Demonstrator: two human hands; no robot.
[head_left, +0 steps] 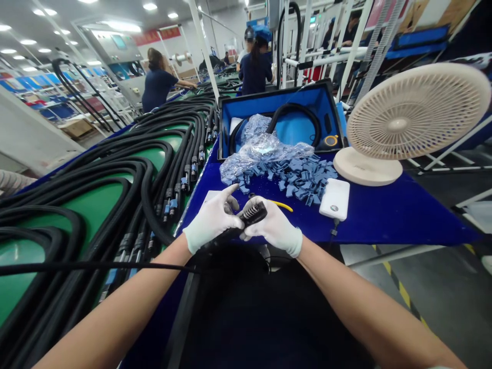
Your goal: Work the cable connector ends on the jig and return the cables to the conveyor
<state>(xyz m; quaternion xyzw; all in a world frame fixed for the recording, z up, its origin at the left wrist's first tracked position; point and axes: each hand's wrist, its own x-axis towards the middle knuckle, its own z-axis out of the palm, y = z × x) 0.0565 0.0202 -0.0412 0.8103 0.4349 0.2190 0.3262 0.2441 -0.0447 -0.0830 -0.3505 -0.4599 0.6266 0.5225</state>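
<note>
Coiled black cables [115, 174] are lying on a green mat [92, 200] from 8 to 10 o'clock, connector ends lining up toward you. A co-worker [157, 87] is standing at 11 o'clock, reaching over them. Your white-gloved left hand [213, 220] is staying open, its grip spread just beside the black spring-backed connector [253, 214]. That connector is sitting at 12 o'clock, close in front of you, and your gloved right hand [272, 225] is gripping it. Beyond it, a blue case [277, 97] holding a coiled black cable [294, 120] is sitting on the blue-topped bench [384, 220], and a second co-worker [257, 66] is standing behind it. A clear plastic bag [261, 148] and loose blue clips [295, 177] are lying at 12 to 1 o'clock, a white power bank [334, 199] is lying at 1 o'clock, and a cream desk fan [407, 113] is standing at 2 o'clock.
</note>
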